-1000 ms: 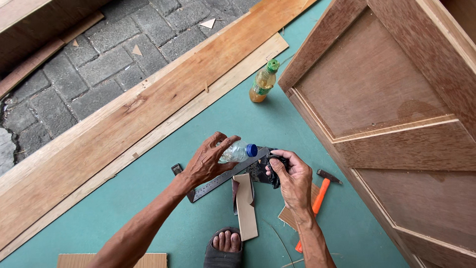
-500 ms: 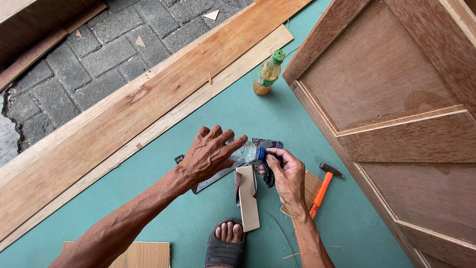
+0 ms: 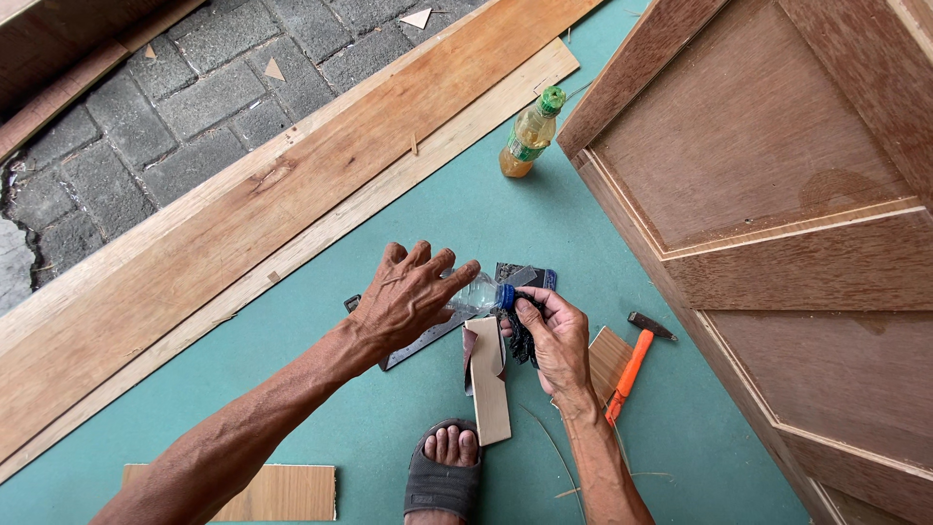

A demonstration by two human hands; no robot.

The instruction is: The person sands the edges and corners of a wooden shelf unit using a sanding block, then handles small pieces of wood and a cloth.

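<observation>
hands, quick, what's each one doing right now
Left hand: closed around a small clear bottle with a blue cap.
Right hand: closed on a dark cloth, pressed at the cap.

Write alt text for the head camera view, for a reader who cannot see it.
Over a green floor mat, the left hand holds a small clear plastic bottle with a blue cap tipped sideways against a dark cloth bunched in the right hand. An orange-handled hammer lies beside a brown wooden panelled door.
</observation>
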